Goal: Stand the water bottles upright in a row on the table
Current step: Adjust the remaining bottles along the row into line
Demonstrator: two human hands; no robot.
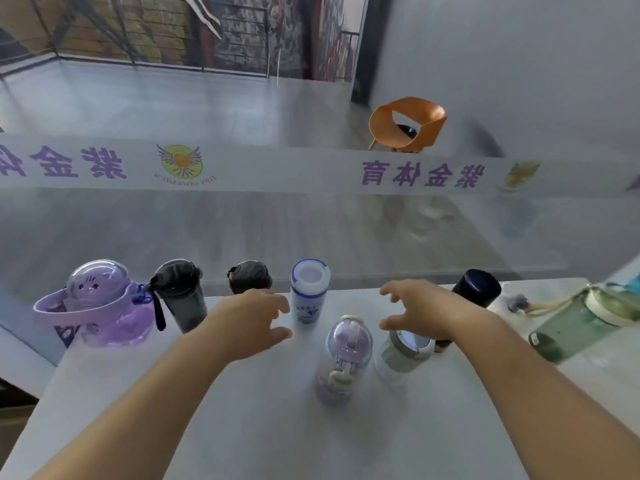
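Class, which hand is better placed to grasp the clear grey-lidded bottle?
Right. The right hand is open directly over the clear bottle; the left hand is farther off, beside the white bottle.

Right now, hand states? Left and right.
Left hand: open, holding nothing.
Right hand: open, fingers spread above the clear bottle.
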